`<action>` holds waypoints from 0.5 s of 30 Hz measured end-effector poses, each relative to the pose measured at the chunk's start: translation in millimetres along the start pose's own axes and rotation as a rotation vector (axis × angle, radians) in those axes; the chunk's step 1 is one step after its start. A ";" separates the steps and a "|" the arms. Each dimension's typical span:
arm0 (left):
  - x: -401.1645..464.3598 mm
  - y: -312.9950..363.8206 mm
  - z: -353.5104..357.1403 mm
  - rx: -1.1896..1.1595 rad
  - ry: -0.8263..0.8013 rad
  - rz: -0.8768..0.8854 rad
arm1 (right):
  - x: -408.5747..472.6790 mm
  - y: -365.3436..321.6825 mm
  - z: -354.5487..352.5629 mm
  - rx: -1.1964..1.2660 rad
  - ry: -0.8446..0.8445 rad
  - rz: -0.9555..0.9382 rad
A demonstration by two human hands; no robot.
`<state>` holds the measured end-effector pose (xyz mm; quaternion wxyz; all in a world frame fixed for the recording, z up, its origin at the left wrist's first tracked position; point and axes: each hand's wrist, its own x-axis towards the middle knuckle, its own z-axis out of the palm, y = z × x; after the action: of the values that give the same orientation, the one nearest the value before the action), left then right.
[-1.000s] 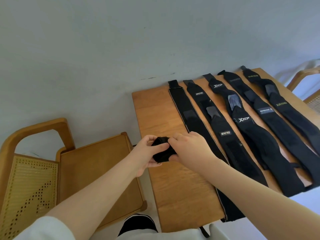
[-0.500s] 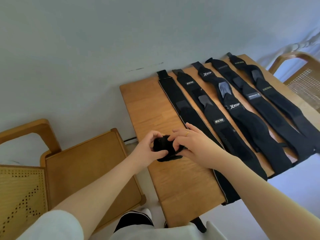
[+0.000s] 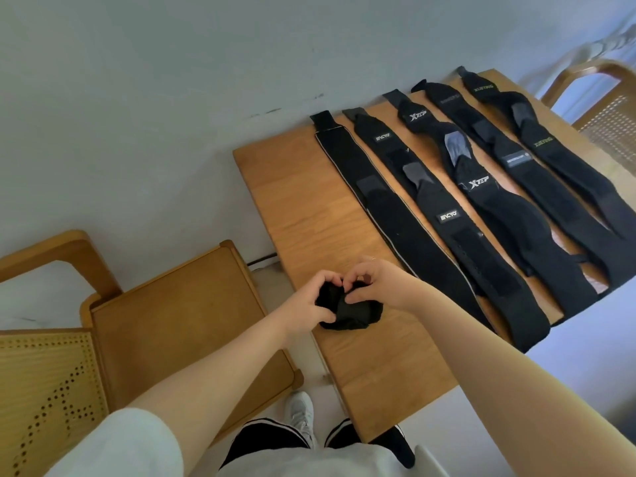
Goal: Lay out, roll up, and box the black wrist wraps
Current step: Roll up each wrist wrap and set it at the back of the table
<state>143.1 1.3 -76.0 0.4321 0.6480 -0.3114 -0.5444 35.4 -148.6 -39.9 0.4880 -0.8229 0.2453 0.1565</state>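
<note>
Here, our left hand (image 3: 311,297) and right hand (image 3: 382,284) both grip one bundled black wrap (image 3: 347,311) at the table's (image 3: 296,187) near left. Five wraps (image 3: 389,215) lie flat to the right, unrolled; we see no box.

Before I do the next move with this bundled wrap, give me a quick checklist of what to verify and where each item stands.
1. Both hands on the bundled wrap: ok, left hand and right hand grip it.
2. Bundle over the table: ok.
3. Bare wood left of the plain flat wrap to lay it out: ok.
4. Five wraps flat in a row: ok.
5. Which end of the bundle is free: cannot tell.
6. Box within reach: cannot tell, none in view.
</note>
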 end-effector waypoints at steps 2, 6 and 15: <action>-0.2 0.2 -0.3 -0.022 -0.017 0.001 | 7.6 2.8 -2.4 0.044 -0.019 0.079; 4.4 -1.9 -0.8 0.118 -0.015 0.013 | 22.1 5.7 -10.1 -0.080 -0.154 0.283; 8.2 23.1 -4.1 -0.093 0.102 -0.096 | 1.2 -25.7 -2.8 -0.577 0.285 0.001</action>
<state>150.5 -14.9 -58.7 0.4506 0.6683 -0.2319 -0.5446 50.8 -141.0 -20.4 0.1952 -0.9408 0.2572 0.1029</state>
